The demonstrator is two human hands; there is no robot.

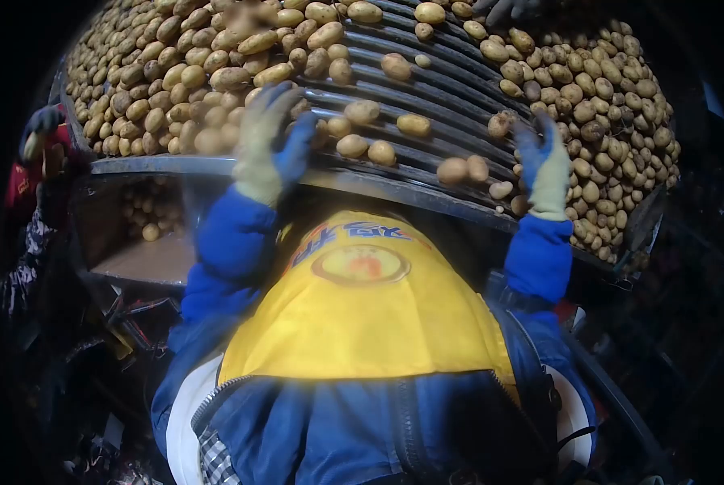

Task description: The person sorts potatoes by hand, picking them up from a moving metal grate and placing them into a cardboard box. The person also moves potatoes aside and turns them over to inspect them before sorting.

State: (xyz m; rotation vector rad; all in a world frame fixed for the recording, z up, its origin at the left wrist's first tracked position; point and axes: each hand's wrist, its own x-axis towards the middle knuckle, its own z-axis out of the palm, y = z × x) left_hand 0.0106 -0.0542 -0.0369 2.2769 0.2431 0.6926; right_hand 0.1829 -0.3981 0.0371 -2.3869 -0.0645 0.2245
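My left hand (271,141), in a blue and beige glove, reaches over the near edge of a roller conveyor (426,89), fingers spread above a dense mass of potatoes (184,73). It holds nothing that I can see. My right hand (542,166), gloved the same way, is raised over the right side of the rollers with fingers apart, next to a loose potato (501,124) and a heap of smaller potatoes (612,105). Scattered potatoes (366,147) lie on the rollers between my hands. My yellow vest (362,315) over a blue jacket fills the lower view.
Another person's blue-gloved hand (40,129) on a red sleeve is at the far left, seemingly with a potato in it. A dark gloved hand (499,10) shows at the top edge. Below the conveyor's metal rim (160,166), a compartment (147,218) holds a few potatoes.
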